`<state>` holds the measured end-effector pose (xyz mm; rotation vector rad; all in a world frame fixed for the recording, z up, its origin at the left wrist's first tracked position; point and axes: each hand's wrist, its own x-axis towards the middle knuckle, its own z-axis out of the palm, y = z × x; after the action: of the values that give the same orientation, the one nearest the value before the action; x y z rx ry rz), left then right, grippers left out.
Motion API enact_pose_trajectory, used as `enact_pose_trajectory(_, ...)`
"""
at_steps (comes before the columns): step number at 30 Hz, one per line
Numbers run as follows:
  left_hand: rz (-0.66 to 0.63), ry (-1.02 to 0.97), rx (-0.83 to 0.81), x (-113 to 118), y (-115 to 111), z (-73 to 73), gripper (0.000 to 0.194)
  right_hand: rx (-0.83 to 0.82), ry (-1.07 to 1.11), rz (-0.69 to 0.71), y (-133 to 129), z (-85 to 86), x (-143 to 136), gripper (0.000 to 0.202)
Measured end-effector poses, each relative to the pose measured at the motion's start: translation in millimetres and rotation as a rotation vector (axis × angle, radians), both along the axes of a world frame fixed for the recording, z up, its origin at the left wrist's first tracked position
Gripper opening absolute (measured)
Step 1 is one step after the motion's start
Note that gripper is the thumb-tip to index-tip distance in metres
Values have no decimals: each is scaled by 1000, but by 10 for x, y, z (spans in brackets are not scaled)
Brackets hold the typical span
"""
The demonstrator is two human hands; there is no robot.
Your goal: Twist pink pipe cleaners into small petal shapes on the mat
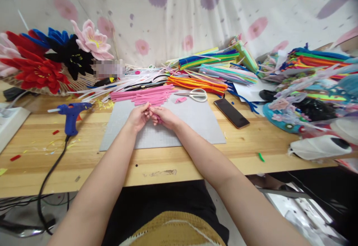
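Note:
My left hand and my right hand meet above the grey mat, fingertips pinched together. Between them is a pink pipe cleaner, mostly hidden by the fingers; its far end cannot be made out. Just beyond the hands lies a pile of pink pipe cleaners across the mat's back edge. To its right, a small folded pink piece rests near white-handled scissors.
A blue glue gun stands at left, its cord hanging off the table edge. A phone lies right of the mat. Fuzzy flowers and orange pipe cleaners are behind. A white spool lies at right.

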<state>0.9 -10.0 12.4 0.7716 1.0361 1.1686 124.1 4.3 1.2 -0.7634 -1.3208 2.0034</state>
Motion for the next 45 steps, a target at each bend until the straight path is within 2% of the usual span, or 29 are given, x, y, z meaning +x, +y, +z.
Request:
enact_pose_trajectory(5,192,163,124,61,-1,-43,30,56,-83,-69,6,-8,-3,33)
enact_pose_trajectory(8,296,278,174,54,13,-60,26,118,-120,-25,-1,-1,15,31)
enact_pose_trajectory(12,397,332,152,20,30,-47,25,160,-175,40,4,20,54,29)
enact_pose_trajectory(15,473,377,170,6,31,-33,22,172,-222,27,7,32,67,29)
enact_pose_trajectory(17,454,379,176,2,23,-22,21,180,-235,-3,2,39,66,29)
enact_pose_trajectory(21,236,338,163,-7,-7,-4,27,206,-244,-32,-7,55,73,30)
enact_pose_trajectory(23,185,363,175,-16,-13,-6,31,210,-252,-29,2,62,91,30)
enact_pose_trajectory(27,262,449,210,-46,12,-40,32,154,-253,14,51,57,137,31)
enact_pose_trajectory(32,360,581,311,-88,62,-109,26,111,-258,-3,94,41,167,26)
enact_pose_trajectory(40,383,663,432,-53,31,-101,18,60,-237,86,51,69,171,18)
enact_pose_trajectory(45,365,618,412,-41,65,-167,18,58,-240,29,68,-1,140,11)
